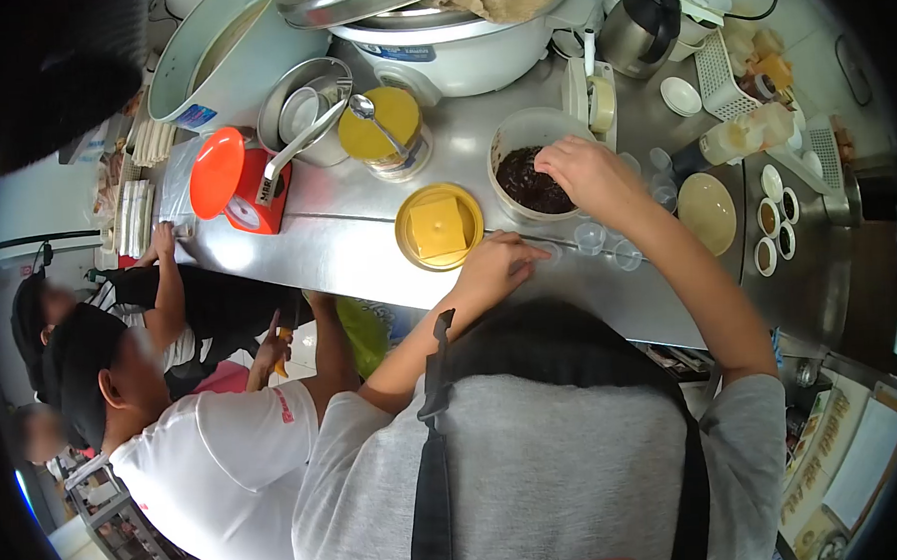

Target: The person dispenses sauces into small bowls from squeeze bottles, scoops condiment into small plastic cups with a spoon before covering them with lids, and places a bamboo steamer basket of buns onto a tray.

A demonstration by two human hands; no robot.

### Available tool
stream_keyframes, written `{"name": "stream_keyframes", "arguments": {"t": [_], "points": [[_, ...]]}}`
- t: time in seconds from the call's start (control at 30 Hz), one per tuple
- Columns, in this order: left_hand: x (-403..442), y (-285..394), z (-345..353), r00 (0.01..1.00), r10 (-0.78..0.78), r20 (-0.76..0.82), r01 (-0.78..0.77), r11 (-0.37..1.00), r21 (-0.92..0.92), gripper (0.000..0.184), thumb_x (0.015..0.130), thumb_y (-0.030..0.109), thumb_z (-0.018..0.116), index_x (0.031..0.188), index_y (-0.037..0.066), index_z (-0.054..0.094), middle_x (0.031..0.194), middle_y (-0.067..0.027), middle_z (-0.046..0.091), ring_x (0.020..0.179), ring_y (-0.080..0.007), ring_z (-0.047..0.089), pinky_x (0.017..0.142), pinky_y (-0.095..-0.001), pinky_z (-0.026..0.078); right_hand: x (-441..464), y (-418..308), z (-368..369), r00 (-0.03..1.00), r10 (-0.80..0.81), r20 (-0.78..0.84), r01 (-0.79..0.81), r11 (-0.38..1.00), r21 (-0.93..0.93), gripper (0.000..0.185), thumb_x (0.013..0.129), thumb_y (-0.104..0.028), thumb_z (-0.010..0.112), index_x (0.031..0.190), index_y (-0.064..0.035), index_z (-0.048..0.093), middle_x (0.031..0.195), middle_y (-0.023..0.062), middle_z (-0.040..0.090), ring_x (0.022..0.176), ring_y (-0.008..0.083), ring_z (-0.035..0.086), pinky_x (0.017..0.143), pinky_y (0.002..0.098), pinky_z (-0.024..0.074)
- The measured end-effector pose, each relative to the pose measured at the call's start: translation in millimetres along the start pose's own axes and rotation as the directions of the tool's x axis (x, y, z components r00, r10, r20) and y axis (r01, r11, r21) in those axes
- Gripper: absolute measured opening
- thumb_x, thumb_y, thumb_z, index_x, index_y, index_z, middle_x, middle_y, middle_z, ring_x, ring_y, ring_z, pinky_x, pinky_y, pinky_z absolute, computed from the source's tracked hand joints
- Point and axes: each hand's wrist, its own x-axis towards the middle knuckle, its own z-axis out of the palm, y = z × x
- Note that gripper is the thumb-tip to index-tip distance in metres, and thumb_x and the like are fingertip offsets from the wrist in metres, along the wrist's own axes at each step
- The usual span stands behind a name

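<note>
My right hand (586, 177) reaches over a white plastic tub (505, 199) holding a dark, glossy, loose food (534, 183). Its fingertips are pinched together above the food; what they hold is hidden. My left hand (493, 268) rests low at the counter's front edge, fingers curled, with the fingertips at a small clear plastic cup (554, 254). More small clear cups (589, 238) stand right of the tub, some below my right forearm. Left of the tub lies a round yellow lid (404, 244) with a yellow square piece (438, 228) on it.
A yellow-lidded tub (374, 133) with a spoon, an orange scale (226, 180) and metal bowls (286, 112) stand left. A large cooker (459, 59) is behind; a thermos (641, 31), cream bowl (707, 214) and squeeze bottles (747, 135) are right. A person in white (217, 470) works close at my left.
</note>
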Motion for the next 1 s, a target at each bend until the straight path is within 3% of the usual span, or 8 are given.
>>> {"name": "stream_keyframes", "arguments": {"t": [0.1, 0.2, 0.4, 0.5, 0.63, 0.73, 0.83, 1.0], "points": [[-12.3, 4.0, -19.4, 0.992, 0.012, -0.126, -0.021, 0.998, -0.067, 0.034, 0.073, 0.001, 0.067, 0.105, 0.013, 0.073, 0.088, -0.0088, 0.062, 0.081, -0.0245, 0.061, 0.078, -0.0339, 0.049, 4.7, -2.3, -7.9, 0.996, 0.070, -0.057, -0.071, 0.997, -0.012, 0.010, 0.085, -0.013, 0.058, 0.088, -0.0049, 0.063, 0.084, 0.0116, 0.064, 0.085, 0.0310, 0.061, 0.074, 0.0423, 0.0497], [-21.7, 6.6, -42.5, 0.952, -0.240, -0.192, 0.154, 0.912, -0.380, 0.034, 0.075, -0.002, 0.064, 0.106, 0.011, 0.072, 0.084, -0.0054, 0.061, 0.079, -0.0176, 0.061, 0.074, -0.0285, 0.049, 5.2, 2.6, -1.3, 0.985, 0.164, -0.058, -0.165, 0.986, -0.011, 0.011, 0.088, -0.014, 0.056, 0.089, -0.0053, 0.063, 0.084, 0.0122, 0.065, 0.083, 0.0322, 0.062, 0.073, 0.0422, 0.0499], [-16.5, -3.1, -77.7, 0.691, -0.226, -0.687, 0.036, 0.959, -0.280, 0.030, 0.083, -0.001, 0.066, 0.111, 0.008, 0.070, 0.092, -0.0040, 0.063, 0.075, -0.0080, 0.056, 0.067, -0.0226, 0.048, 3.6, -6.0, 2.9, 0.936, 0.351, 0.027, -0.351, 0.927, 0.133, 0.018, 0.094, -0.017, 0.052, 0.094, -0.0041, 0.064, 0.080, 0.0134, 0.067, 0.074, 0.0331, 0.064, 0.070, 0.0406, 0.0506], [-10.1, -4.2, -84.1, 0.656, -0.323, -0.682, -0.066, 0.876, -0.478, 0.030, 0.083, -0.001, 0.069, 0.111, 0.008, 0.070, 0.093, -0.0024, 0.064, 0.077, -0.0053, 0.055, 0.063, -0.0185, 0.048, 0.4, -16.4, -7.9, 0.924, 0.383, 0.006, -0.374, 0.899, 0.229, 0.019, 0.094, -0.016, 0.052, 0.099, -0.0046, 0.066, 0.074, 0.0102, 0.066, 0.065, 0.0211, 0.062, 0.063, 0.0321, 0.0491], [-4.5, -3.5, -88.4, 0.669, -0.381, -0.638, -0.023, 0.847, -0.531, 0.032, 0.081, -0.001, 0.070, 0.112, 0.008, 0.070, 0.096, -0.0028, 0.064, 0.077, -0.0043, 0.058, 0.063, -0.0177, 0.049, -9.5, -26.0, -16.5, 0.902, 0.432, -0.013, -0.403, 0.851, 0.336, 0.020, 0.095, -0.017, 0.052, 0.101, -0.0064, 0.068, 0.070, 0.0065, 0.065, 0.059, 0.0091, 0.057, 0.058, 0.0241, 0.0456], [-0.9, -9.1, -90.4, 0.689, -0.357, -0.630, -0.031, 0.854, -0.519, 0.034, 0.084, 0.001, 0.069, 0.117, 0.004, 0.066, 0.100, -0.0053, 0.064, 0.080, -0.0089, 0.064, 0.070, -0.0235, 0.057, -22.9, -22.9, -18.6, 0.822, 0.569, 0.023, -0.521, 0.736, 0.432, 0.022, 0.097, -0.020, 0.051, 0.103, -0.0055, 0.067, 0.072, 0.0038, 0.065, 0.059, 0.0076, 0.053, 0.057, 0.0233, 0.0442], [0.2, -3.6, -96.0, 0.671, -0.383, -0.635, -0.041, 0.836, -0.547, 0.033, 0.083, 0.000, 0.070, 0.116, 0.004, 0.067, 0.096, -0.0031, 0.063, 0.073, -0.0053, 0.063, 0.064, -0.0185, 0.050, -40.1, -2.6, -20.4, 0.731, 0.676, 0.093, -0.582, 0.547, 0.601, 0.024, 0.096, -0.024, 0.053, 0.102, -0.0040, 0.067, 0.073, 0.0036, 0.067, 0.061, 0.0069, 0.055, 0.058, 0.0231, 0.0460], [8.5, 20.7, -109.9, 0.658, -0.319, -0.682, -0.031, 0.894, -0.447, 0.027, 0.087, 0.003, 0.066, 0.114, 0.004, 0.068, 0.093, -0.0028, 0.063, 0.069, -0.0066, 0.063, 0.061, -0.0190, 0.051, -69.4, 14.8, -28.4, 0.632, 0.752, 0.189, -0.519, 0.228, 0.824, 0.031, 0.097, -0.026, 0.054, 0.110, 0.0011, 0.061, 0.080, 0.0050, 0.063, 0.064, 0.0066, 0.050, 0.059, 0.0210, 0.0433]]}}
